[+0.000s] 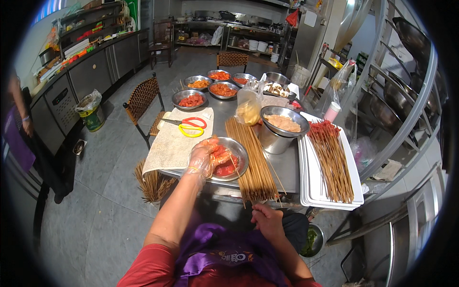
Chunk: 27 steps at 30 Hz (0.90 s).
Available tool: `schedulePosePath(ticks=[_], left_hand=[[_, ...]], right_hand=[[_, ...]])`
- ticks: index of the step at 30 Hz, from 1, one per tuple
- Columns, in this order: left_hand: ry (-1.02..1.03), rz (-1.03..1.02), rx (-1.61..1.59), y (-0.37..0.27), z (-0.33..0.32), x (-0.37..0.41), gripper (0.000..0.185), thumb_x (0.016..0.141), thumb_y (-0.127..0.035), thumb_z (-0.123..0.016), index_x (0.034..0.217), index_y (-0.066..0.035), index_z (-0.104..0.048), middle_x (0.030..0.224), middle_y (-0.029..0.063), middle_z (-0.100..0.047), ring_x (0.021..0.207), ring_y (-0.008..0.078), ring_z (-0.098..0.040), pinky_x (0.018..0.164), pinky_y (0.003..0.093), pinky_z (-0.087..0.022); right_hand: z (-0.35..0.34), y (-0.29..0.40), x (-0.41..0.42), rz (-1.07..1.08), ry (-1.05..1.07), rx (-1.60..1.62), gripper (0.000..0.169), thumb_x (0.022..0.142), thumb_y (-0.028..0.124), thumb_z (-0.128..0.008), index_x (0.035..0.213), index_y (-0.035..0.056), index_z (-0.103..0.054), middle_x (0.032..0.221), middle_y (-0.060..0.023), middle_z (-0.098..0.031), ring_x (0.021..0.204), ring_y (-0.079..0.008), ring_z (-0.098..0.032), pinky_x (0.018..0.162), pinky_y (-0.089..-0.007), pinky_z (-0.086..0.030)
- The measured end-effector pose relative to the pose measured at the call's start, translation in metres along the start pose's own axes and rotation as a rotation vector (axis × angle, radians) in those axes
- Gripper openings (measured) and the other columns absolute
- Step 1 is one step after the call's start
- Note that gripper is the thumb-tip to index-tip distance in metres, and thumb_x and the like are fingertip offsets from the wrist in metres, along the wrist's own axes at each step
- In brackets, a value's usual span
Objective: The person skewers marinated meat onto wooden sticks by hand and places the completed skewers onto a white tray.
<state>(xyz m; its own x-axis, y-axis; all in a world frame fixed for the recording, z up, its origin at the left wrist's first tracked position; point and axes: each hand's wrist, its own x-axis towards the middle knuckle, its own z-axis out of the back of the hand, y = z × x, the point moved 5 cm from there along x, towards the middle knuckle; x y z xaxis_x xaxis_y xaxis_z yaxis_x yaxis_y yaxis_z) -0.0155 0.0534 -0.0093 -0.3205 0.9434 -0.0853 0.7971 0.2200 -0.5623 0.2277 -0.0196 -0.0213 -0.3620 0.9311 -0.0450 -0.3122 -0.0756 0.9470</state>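
My left hand point(204, 156), in a clear plastic glove with a yellow band at the wrist, reaches into a steel bowl point(244, 161). Its fingers close on pieces of red raw meat point(226, 169). A thin bamboo skewer point(237, 172) slants from the meat over the bowl's rim. To the right of the bowl lies a broad bundle of bare bamboo skewers point(251, 158). Bare and curled, my right hand point(267, 219) is below the bundle's near ends at the table edge. Whether it grips a skewer is unclear.
Red-and-yellow-handled scissors point(192, 127) rest on a beige cloth point(179, 150). Meat-tipped skewers point(331, 161) lie on stacked white trays point(353, 195). A bowl of pale meat point(283, 123) tops a steel pot point(276, 140). Several meat bowls point(222, 89) stand behind. Another person point(21, 125) is at left.
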Motion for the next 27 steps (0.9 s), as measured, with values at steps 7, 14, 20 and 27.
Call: schedulePosePath(ticks=[7, 14, 20, 27], left_hand=[[-0.034, -0.030, 0.111, 0.000, -0.001, -0.004, 0.022, 0.072, 0.013, -0.040, 0.092, 0.003, -0.043, 0.077, 0.0148, -0.050, 0.064, 0.0271, -0.056, 0.063, 0.0446, -0.054], [-0.112, -0.079, 0.230, -0.001, -0.006, -0.010, 0.021, 0.074, 0.012, -0.039, 0.091, 0.003, -0.046, 0.077, 0.0140, -0.052, 0.062, 0.0244, -0.056, 0.059, 0.0390, -0.054], [-0.127, -0.125, 0.368, 0.001, -0.015, -0.021, 0.017, 0.075, 0.010, -0.041, 0.087, 0.003, -0.052, 0.075, 0.0105, -0.055, 0.060, 0.0201, -0.057, 0.057, 0.0310, -0.053], [-0.116, -0.260, 0.584, 0.004, -0.007, -0.016, 0.013, 0.074, 0.006, -0.046, 0.083, 0.002, -0.054, 0.071, 0.0059, -0.055, 0.060, 0.0126, -0.054, 0.056, 0.0242, -0.047]], right_hand=[[-0.003, -0.010, -0.003, -0.033, 0.036, -0.042, 0.017, 0.076, 0.007, -0.053, 0.090, -0.0012, -0.059, 0.056, -0.0039, -0.056, 0.042, -0.0054, -0.047, 0.040, -0.0187, -0.039], [-0.003, -0.016, -0.001, -0.052, 0.056, -0.056, 0.019, 0.076, 0.013, -0.053, 0.089, 0.0007, -0.059, 0.057, -0.0074, -0.058, 0.049, -0.0100, -0.053, 0.048, -0.0240, -0.043], [-0.002, -0.010, -0.002, -0.015, 0.044, -0.079, 0.017, 0.076, 0.013, -0.052, 0.085, 0.0000, -0.059, 0.056, -0.0089, -0.057, 0.051, -0.0115, -0.055, 0.051, -0.0248, -0.044], [-0.006, -0.012, 0.000, 0.066, 0.027, -0.070, 0.016, 0.076, 0.009, -0.054, 0.088, -0.0002, -0.060, 0.053, -0.0038, -0.055, 0.040, -0.0051, -0.046, 0.038, -0.0195, -0.037]])
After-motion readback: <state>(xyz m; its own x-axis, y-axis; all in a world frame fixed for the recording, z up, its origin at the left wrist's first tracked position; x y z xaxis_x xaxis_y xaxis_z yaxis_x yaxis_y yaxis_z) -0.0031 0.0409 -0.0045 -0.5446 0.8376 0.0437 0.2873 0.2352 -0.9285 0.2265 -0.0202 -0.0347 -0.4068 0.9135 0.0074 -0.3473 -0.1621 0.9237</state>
